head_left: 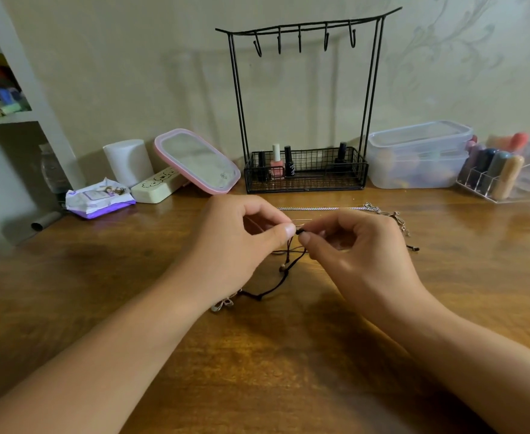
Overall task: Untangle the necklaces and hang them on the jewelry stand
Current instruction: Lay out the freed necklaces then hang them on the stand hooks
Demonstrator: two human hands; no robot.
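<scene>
At frame centre, left hand (242, 236) and right hand (351, 245) pinch the dark cord (284, 280). Tease the knot loose gently; the stand (304, 98) waits behind, hooks bare.

- On my feed, a pink-framed mirror (198, 162) leans back at the far edge of the wooden worktop (132, 277).
- Left of it I see a white paper roll (128, 161), a cream case (159, 187) and a purple-and-white wipes pack (99, 198).
- At the far right, I see a lidded clear plastic box (417, 155) beside a clear organizer (501, 177) holding coloured tubes.
- A white shelf unit (13, 89) stands at the left.
</scene>
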